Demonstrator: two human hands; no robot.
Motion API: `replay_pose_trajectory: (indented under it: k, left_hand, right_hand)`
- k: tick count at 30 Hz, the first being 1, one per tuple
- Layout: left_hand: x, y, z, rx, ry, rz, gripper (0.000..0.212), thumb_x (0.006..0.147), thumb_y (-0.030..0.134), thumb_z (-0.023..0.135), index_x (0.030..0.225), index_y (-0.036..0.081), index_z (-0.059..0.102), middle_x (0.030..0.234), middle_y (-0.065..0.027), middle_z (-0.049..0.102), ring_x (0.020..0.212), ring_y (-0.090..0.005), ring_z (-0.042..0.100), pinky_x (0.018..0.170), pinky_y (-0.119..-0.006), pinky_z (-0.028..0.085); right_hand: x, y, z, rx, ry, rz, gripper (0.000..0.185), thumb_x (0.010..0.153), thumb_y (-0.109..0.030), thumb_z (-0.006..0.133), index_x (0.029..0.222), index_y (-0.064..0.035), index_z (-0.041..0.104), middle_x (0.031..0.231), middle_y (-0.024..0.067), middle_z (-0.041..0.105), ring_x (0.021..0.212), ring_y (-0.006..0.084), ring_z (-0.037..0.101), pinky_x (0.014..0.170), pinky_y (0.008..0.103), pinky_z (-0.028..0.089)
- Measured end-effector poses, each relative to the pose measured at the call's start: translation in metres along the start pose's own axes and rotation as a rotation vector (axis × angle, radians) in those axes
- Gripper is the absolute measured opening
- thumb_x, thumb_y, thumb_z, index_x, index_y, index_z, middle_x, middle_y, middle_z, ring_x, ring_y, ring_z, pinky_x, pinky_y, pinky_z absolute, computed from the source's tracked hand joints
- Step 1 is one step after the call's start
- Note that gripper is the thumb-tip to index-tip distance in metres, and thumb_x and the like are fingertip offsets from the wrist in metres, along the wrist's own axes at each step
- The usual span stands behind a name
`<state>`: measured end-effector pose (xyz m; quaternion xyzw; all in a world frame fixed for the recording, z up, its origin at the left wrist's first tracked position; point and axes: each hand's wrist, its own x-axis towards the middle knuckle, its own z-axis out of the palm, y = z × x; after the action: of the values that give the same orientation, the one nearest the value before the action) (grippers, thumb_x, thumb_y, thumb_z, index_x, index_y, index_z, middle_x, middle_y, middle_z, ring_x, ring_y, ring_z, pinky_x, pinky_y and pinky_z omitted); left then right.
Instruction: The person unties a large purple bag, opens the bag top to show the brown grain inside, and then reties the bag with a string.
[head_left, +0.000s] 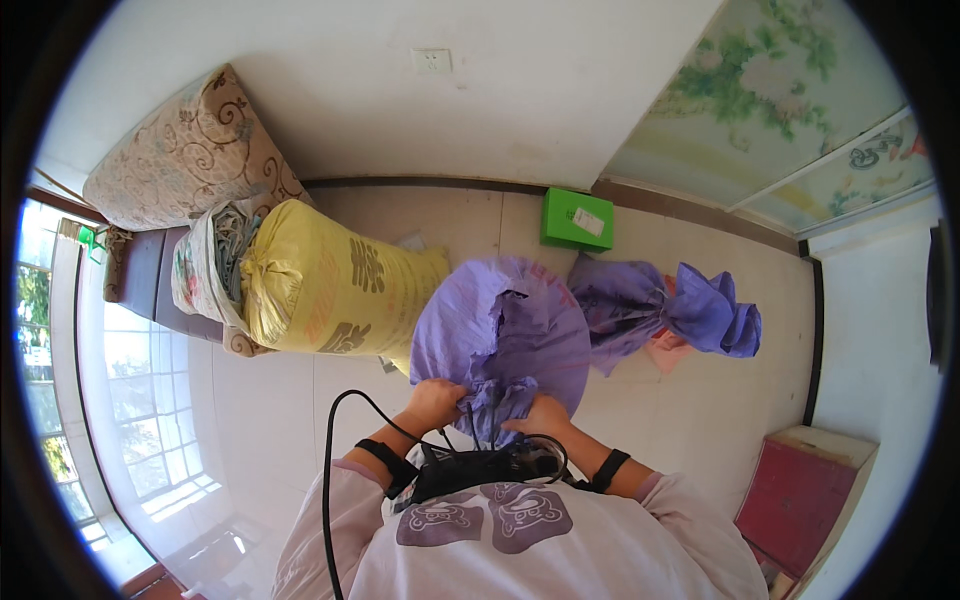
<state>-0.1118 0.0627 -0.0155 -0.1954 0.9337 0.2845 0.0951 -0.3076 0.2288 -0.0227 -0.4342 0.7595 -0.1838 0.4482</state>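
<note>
Directly before me stands a full purple woven sack (540, 322), its top edge bunched and creased. My left hand (435, 405) grips the gathered cloth at the near side of the sack's top. On the other side of that bunch, my right hand (544, 420) is closed on the same cloth. A bulging yellow woven sack (345, 289) with printed writing lies to the left, close against the purple one. To the right is another purple sack (622, 296), tied at its neck, with the loose end flared out.
Beyond the sacks, a bright green box (574, 219) sits on the tiled floor (660, 435) near the wall. An upholstered cushion (195, 150) leans at the left, by a white bag of folded cloth (206, 277). A red cabinet (799, 502) stands at the lower right. Black cables (330, 465) hang at my chest.
</note>
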Motion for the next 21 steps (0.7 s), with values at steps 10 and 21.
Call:
replay_pose_trajectory:
  k: [10, 21]
  left_hand:
    - [-0.015, -0.019, 0.018, -0.139, -0.149, -0.206, 0.028, 0.073, 0.042, 0.067, 0.082, 0.015, 0.066, 0.071, -0.0159, 0.063, 0.072, -0.0372, 0.062, 0.063, -0.047, 0.049]
    - [-0.056, -0.037, 0.063, -0.254, -0.270, -0.081, 0.036, 0.072, 0.044, 0.068, 0.087, 0.012, 0.069, 0.077, -0.0165, 0.066, 0.076, -0.0357, 0.064, 0.067, -0.045, 0.050]
  right_hand:
    - [-0.016, -0.019, 0.024, 0.136, 0.131, 0.365, 0.047, 0.063, -0.038, 0.080, 0.094, -0.0041, 0.069, 0.085, 0.0203, 0.068, 0.083, 0.0369, 0.065, 0.074, 0.0417, 0.049]
    - [-0.069, -0.007, 0.098, 0.029, 0.233, 0.376, 0.040, 0.064, -0.038, 0.077, 0.089, -0.0073, 0.069, 0.082, 0.0193, 0.067, 0.083, 0.0373, 0.064, 0.072, 0.0439, 0.050]
